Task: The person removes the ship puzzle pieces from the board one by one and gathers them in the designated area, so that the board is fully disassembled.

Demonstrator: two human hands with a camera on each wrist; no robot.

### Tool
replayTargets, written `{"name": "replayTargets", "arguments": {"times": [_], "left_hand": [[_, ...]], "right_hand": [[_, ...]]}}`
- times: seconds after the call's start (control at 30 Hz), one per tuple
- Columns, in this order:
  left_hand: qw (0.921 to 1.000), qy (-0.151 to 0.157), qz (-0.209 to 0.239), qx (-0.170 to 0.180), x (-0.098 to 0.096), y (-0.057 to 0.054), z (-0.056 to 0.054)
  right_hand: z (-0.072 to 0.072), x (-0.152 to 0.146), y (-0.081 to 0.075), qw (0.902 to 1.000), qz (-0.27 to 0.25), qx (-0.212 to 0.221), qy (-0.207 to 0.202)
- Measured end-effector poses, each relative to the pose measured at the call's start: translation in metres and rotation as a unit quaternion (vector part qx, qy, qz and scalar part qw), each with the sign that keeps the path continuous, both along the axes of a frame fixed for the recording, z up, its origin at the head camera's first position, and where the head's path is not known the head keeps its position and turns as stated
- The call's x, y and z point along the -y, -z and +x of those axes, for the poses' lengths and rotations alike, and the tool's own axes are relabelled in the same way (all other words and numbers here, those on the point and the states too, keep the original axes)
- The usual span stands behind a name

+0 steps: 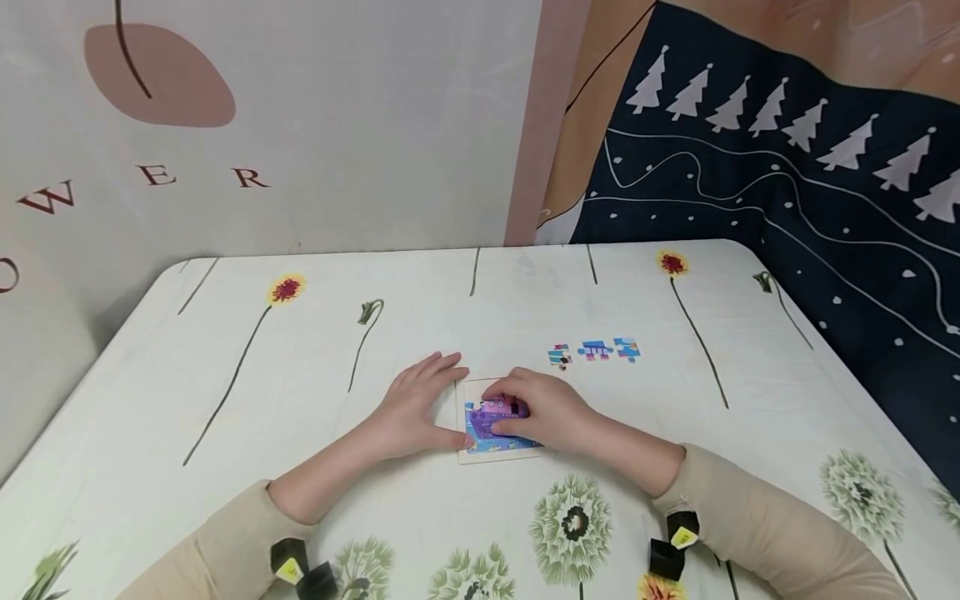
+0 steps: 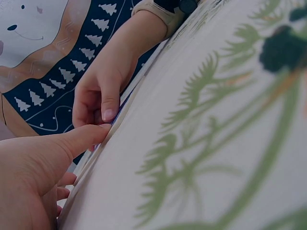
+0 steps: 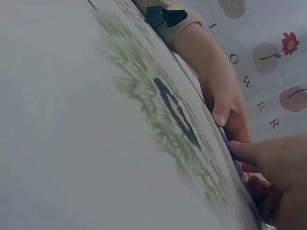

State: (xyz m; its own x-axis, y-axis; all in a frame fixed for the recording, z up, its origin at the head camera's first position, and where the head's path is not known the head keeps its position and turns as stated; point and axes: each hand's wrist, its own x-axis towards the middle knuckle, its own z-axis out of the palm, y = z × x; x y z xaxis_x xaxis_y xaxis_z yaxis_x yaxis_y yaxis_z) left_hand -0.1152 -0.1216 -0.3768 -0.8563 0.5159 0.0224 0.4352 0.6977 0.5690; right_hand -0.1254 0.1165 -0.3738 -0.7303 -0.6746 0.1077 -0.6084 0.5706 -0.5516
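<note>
A small jigsaw puzzle with a purple and blue picture lies in a pale tray on the table. At its left side is the left hand, its fingers extended and its thumb resting on the tray's edge. The right hand reaches over the puzzle from the right, thumb and fingers curled around a pink-purple puzzle piece at the picture's upper part. That hand hides the puzzle's right side. Both wrist views show the left hand and the right hand low at the tray, with the puzzle mostly hidden.
Beyond the right hand lie three loose puzzle pieces: one multicoloured, one blue and purple, and one blue and pink. A flower-printed white cloth covers the table. Printed curtains hang behind it.
</note>
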Motion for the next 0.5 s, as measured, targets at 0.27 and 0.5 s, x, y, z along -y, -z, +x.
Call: {"name": "replayTargets", "arguments": {"times": [0.27, 0.5], "left_hand": [[1.0, 0.001, 0.0, -0.004, 0.0004, 0.0005, -0.0004], [1.0, 0.0, 0.002, -0.005, 0.0, 0.0003, 0.0002]], "right_hand": [[0.0048, 0.0049, 0.0003, 0.9993, 0.004, -0.007, 0.037], [0.0081, 0.0105, -0.0028, 0.9976, 0.017, -0.005, 0.067]]}}
